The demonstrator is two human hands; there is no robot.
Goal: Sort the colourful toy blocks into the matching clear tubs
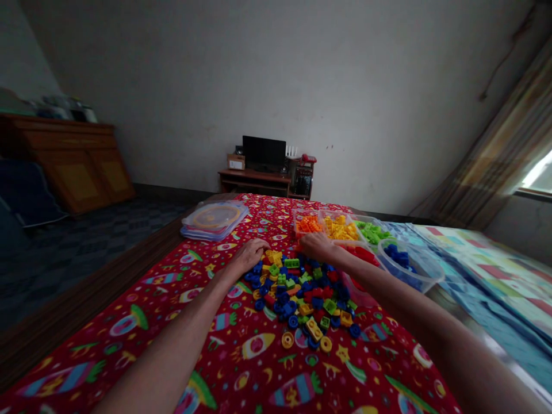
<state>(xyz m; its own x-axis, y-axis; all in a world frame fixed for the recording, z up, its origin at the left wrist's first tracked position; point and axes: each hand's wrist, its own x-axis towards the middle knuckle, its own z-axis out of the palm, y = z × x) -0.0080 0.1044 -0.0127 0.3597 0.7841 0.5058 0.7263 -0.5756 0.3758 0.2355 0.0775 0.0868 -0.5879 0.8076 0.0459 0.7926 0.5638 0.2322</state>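
Observation:
Several loose plastic building blocks (284,296), in blue, yellow, green, red and orange, lie heaped on a red patterned cloth (172,322). At the far left side of the heap is my left hand (252,254), its fingers bent and a little apart beside yellow blocks (272,256). My right hand (317,246) is closed over the far side of the heap, just in front of a clear box of orange blocks (309,224). Its fingertips are hidden, so what they hold cannot be made out. Round wheel-like pieces (287,340) lie at the near edge.
Clear boxes hold yellow blocks (340,227), green blocks (373,232), red blocks (364,254) and blue blocks (397,255) at the right. Stacked plastic lids (215,220) lie at the far left. Beyond the table stands a desk with a monitor (264,151); a bed (483,259) is at the right.

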